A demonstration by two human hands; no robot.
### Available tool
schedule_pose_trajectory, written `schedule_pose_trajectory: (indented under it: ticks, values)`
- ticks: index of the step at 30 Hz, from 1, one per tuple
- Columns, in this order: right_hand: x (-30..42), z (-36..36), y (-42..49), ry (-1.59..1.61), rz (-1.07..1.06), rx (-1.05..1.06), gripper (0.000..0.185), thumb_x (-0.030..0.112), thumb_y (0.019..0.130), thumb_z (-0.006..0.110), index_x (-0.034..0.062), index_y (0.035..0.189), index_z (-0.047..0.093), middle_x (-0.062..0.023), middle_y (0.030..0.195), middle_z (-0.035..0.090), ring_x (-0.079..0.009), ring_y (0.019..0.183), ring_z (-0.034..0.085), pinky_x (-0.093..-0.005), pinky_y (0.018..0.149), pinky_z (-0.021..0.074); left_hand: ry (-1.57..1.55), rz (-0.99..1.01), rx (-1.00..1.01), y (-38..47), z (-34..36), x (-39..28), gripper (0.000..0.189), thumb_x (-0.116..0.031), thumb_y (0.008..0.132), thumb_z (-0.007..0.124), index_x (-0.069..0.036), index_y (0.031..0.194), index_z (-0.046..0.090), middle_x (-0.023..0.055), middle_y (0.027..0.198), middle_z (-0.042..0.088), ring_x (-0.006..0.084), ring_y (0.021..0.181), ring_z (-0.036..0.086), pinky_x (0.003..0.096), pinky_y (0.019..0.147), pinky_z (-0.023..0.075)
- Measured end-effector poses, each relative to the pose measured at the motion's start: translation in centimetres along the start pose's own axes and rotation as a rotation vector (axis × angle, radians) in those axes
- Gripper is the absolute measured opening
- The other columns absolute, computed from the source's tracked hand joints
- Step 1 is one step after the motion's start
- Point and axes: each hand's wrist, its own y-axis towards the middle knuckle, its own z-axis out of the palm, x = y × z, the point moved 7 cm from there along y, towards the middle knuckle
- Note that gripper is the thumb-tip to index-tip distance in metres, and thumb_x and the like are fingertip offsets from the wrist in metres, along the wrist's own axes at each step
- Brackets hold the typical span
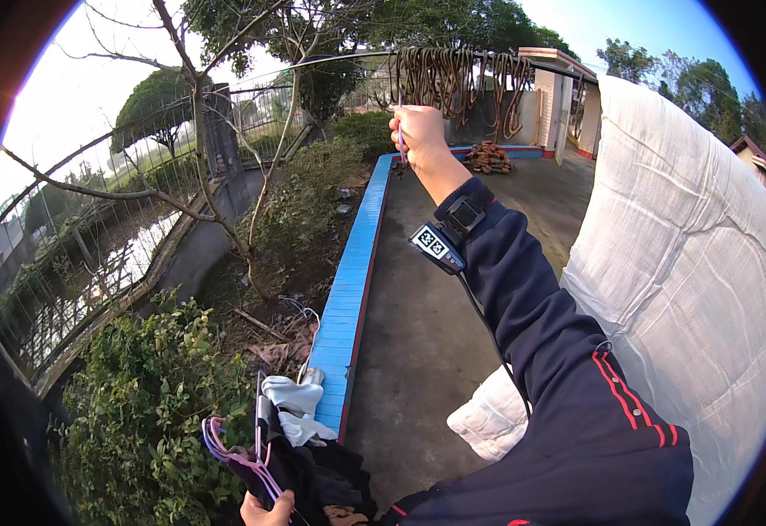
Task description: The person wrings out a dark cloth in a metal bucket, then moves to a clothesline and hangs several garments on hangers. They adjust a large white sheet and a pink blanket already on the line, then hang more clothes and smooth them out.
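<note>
My right hand [417, 131] is raised at the top middle, closed around a thin purple clothes hanger [400, 141] seen nearly edge-on, near a long horizontal pole [350, 58]. How far the hanger is from the pole cannot be told. At the bottom, my left hand [268, 507] grips several pink and purple clothes hangers [261, 463]. Beside it are dark garments [340, 483] and white and grey cloth [294, 401], partly over the blue ledge. Whether the dark garments hang from the held hangers cannot be told.
A large white quilt [679, 230] hangs at the right, its lower corner low over the concrete ground [415, 368]. A blue tiled ledge [350, 283] runs ahead beside shrubs and a bare tree [202, 131]. Looped ropes or hoses [435, 79] hang from the pole beyond; stacked bricks [488, 158] lie behind.
</note>
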Motion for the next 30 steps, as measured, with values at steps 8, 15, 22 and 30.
schedule_pose_trajectory:
  ticks: [8, 15, 22, 30]
  values:
    - [-8.2, -1.6, 3.4, 0.065, 0.324, 0.102, 0.017, 0.005, 0.079, 0.05, 0.0012, 0.062, 0.052, -0.007, 0.054, 0.049, -0.0145, 0.04, 0.046, -0.028, 0.036, 0.0338, 0.01, -0.003, -0.077, -0.1, -0.7, 1.0, 0.009, -0.006, 0.082, 0.067, -0.003, 0.088, 0.061, -0.0033, 0.067, 0.055, 0.0053, 0.055, 0.046, 0.0222, 0.05, 0.0344]
    - [-12.0, -3.9, -7.3, 0.282, 0.22, 0.069, 0.016, 0.012, 0.092, 0.049, 0.0007, 0.084, 0.056, -0.0018, 0.059, 0.047, -0.0098, 0.041, 0.042, -0.0257, 0.036, 0.0304, -0.069, 0.016, -0.114, 0.3, -0.5, 1.0, 0.009, -0.002, 0.082, 0.066, -0.001, 0.088, 0.059, -0.0031, 0.068, 0.054, 0.0062, 0.057, 0.045, 0.0222, 0.053, 0.0351]
    - [-8.1, -6.3, -26.4, 0.257, 0.216, -0.102, 0.032, 0.012, 0.098, 0.043, -0.0011, 0.127, 0.044, -0.0008, 0.067, 0.046, -0.0095, 0.043, 0.043, -0.0225, 0.04, 0.0361, -0.031, 0.027, -0.034, 0.6, -1.0, 1.0, 0.012, 0.0, 0.082, 0.065, 0.0, 0.091, 0.059, -0.0021, 0.071, 0.054, 0.0072, 0.06, 0.047, 0.0232, 0.056, 0.0374]
    - [4.0, -16.0, -18.4, 0.176, -0.197, -0.392, 0.048, 0.007, 0.09, 0.042, -0.0062, 0.136, 0.037, -0.0013, 0.063, 0.043, -0.0096, 0.044, 0.042, -0.0237, 0.038, 0.0325, -0.026, 0.013, 0.067, 0.0, -0.4, 1.2, 0.011, -0.001, 0.081, 0.066, 0.0, 0.089, 0.059, -0.0016, 0.072, 0.056, 0.0075, 0.06, 0.048, 0.0233, 0.056, 0.0381]
